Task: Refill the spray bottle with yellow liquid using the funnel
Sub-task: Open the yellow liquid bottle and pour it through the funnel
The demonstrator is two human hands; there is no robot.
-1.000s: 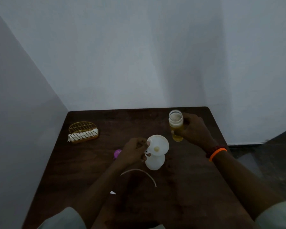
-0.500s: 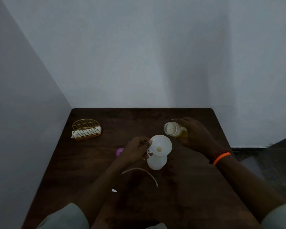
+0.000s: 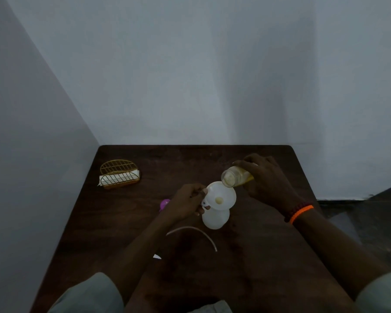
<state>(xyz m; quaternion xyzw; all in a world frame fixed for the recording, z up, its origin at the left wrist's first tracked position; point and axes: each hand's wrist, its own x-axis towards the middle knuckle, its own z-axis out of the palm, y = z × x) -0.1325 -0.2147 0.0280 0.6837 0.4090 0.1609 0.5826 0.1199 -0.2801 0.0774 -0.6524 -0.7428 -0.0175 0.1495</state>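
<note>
White plastic makes up the spray bottle [image 3: 215, 219], which stands near the middle of the dark wooden worktop [image 3: 257, 256]. A white funnel [image 3: 221, 195] sits in its open neck. The one head view shows it all, but the room is dim.

The left hand [image 3: 185, 203] is beside the funnel on its left. Its fingers are curled, and they pinch the small tab at the funnel's rim. This steadies the funnel and the bottle under it.

The right hand [image 3: 266, 177] is wrapped around a small clear jar [image 3: 235, 176] with yellow liquid in it. The jar is tipped on its side. Its open mouth is right at the far edge of the funnel. I cannot see any liquid falling yet.

The spray bottle looks light and thin, so I think it could tip over easily. The funnel makes it top-heavy. Holding it low on the body, or at the funnel rim, seems best. The jar looks like glass, so it may be hard, smooth and easy to break. A full grip around its middle seems right.

A thin white tube [image 3: 194, 232] lies in front of the bottle. Something purple [image 3: 164, 203] peeks out behind the left hand. A gold wire rack [image 3: 120, 175] stands far to the left.
</note>
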